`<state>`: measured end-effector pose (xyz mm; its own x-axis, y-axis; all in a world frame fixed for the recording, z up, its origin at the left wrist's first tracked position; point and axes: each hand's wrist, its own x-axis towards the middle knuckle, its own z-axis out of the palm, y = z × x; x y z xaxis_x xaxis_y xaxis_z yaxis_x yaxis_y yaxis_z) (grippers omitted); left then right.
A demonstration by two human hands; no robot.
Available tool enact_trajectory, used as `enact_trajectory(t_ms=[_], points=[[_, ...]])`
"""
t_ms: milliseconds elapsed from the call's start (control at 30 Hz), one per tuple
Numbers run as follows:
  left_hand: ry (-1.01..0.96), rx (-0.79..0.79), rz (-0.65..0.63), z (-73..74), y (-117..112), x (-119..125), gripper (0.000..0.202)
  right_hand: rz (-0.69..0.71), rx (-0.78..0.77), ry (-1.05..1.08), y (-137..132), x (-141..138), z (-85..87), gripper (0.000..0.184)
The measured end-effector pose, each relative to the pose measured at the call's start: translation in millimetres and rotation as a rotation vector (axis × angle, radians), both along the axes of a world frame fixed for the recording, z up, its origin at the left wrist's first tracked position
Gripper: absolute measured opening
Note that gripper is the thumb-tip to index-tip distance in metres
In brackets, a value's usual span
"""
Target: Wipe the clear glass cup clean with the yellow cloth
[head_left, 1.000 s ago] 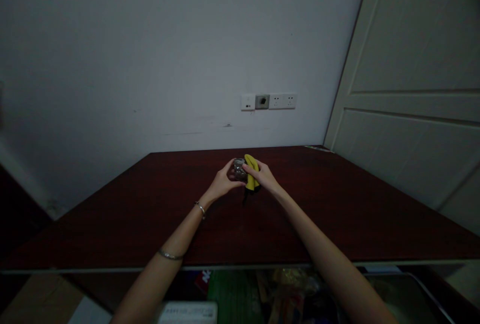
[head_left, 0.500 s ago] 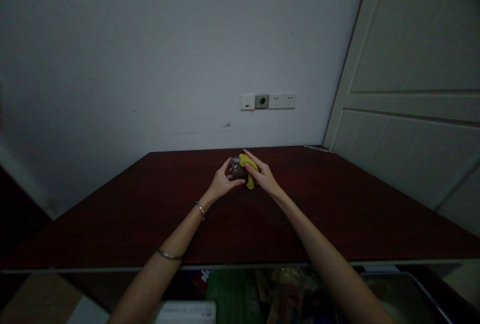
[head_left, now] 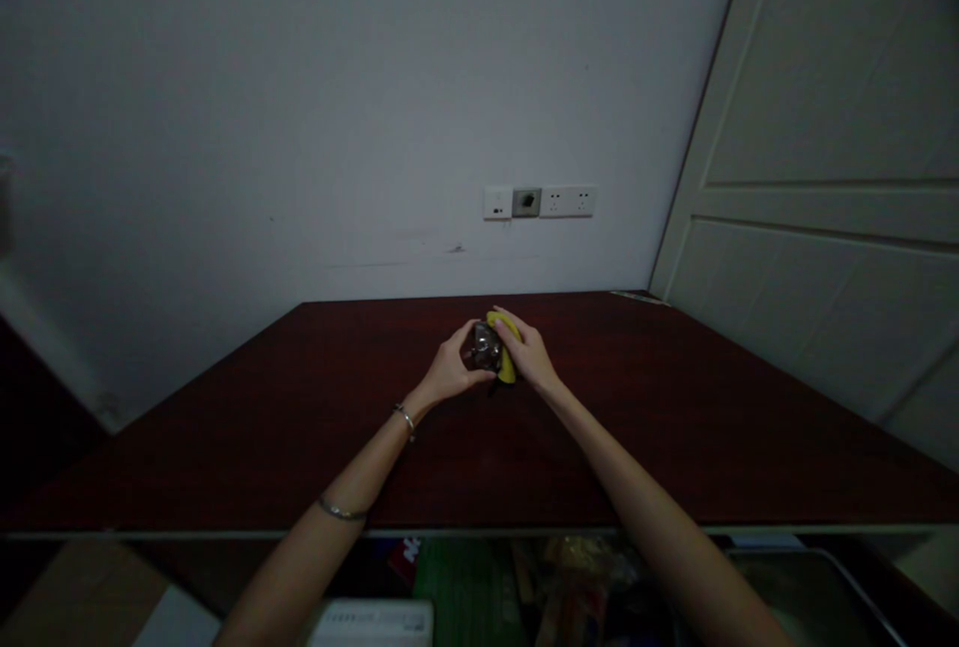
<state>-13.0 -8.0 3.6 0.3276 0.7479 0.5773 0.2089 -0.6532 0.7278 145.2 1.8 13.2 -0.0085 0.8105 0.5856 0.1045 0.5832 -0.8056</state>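
My left hand (head_left: 448, 367) is closed around the left side of a dark, shiny, rounded object (head_left: 486, 347) that looks like brown glass, perhaps a small cup. Thumb below and fingers above hold it just over the table. On the other side, my right hand (head_left: 530, 351) grips a folded yellow cloth (head_left: 507, 369) and presses it against the object's right side. The cloth and fingers hide part of the object, so its full shape cannot be made out.
Both arms reach over a dark red wooden table (head_left: 315, 417). Behind it stands a pale wall with sockets (head_left: 567, 202), and a white panelled door (head_left: 816, 218) is at the right. Below the front edge, an open space holds a white box (head_left: 371, 622), a green item (head_left: 469, 592) and packets.
The cloth has shifted down around the right side of the dark object, which shows more of its front. Both hands sit slightly further right and lower in view.
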Motion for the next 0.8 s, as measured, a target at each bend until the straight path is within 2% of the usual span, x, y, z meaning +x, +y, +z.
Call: enact_trajectory(t_ms=[133, 200, 300, 400, 533, 600, 733, 800], points=[[-0.080, -0.054, -0.054, -3.6, 5, 1, 0.089, 0.022, 0.275, -0.139, -17, -4, 5.4, 0.036], [-0.100, -0.059, -0.077, -4.8, 6, 1, 0.087, 0.033, 0.351, -0.181, -22, -6, 7.1, 0.035], [-0.068, 0.001, -0.016, -5.1, 5, 1, 0.088, -0.005, 0.306, -0.095, -19, -7, 6.2, 0.034], [0.041, 0.096, 0.074, -4.6, 2, 0, 0.090, -0.034, 0.122, 0.027, -8, -6, 3.2, 0.037], [0.125, 0.128, 0.098, -5.0, 2, 0, 0.088, -0.035, -0.086, 0.121, 1, -5, 1.1, 0.044], [0.117, 0.126, 0.112, -6.2, 3, 0, 0.088, -0.036, -0.075, 0.110, -1, -6, 1.0, 0.044], [0.047, 0.086, 0.146, -9.4, 9, 0, 0.090, -0.020, 0.164, -0.008, -10, -9, 1.6, 0.039], [0.026, 0.070, 0.126, -10.5, 10, -1, 0.090, -0.016, 0.214, -0.022, -13, -10, 1.8, 0.038]])
